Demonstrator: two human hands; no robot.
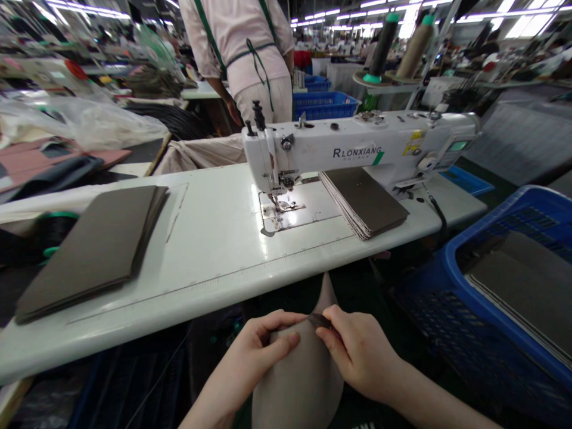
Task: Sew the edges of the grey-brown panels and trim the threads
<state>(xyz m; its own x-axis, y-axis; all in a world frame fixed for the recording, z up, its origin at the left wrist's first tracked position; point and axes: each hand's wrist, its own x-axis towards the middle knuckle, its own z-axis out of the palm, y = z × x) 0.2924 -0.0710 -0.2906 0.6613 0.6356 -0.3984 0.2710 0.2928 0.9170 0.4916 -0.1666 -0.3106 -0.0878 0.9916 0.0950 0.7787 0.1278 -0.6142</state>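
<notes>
A curved grey-brown panel (297, 381) is held in front of the table's edge, its pointed corner rising between my hands. My left hand (263, 342) pinches the panel's upper edge between thumb and fingers. Close beside it, my right hand (353, 342) is closed on a small dark tool (320, 322) whose tip touches the panel's edge; what exactly the tool is cannot be made out. Beyond them stands a white sewing machine (322, 149) with its needle area lit. One stack of dark panels (96, 238) lies on the left, another stack (373, 202) under the machine's arm.
The white table (214, 238) spans the view. A blue basket (451, 256) holding panels stands at the right. Thread cones (386, 47) rise behind the machine. A person in an apron (245, 59) stands beyond the table. Plastic wrapping (89, 122) lies at the left.
</notes>
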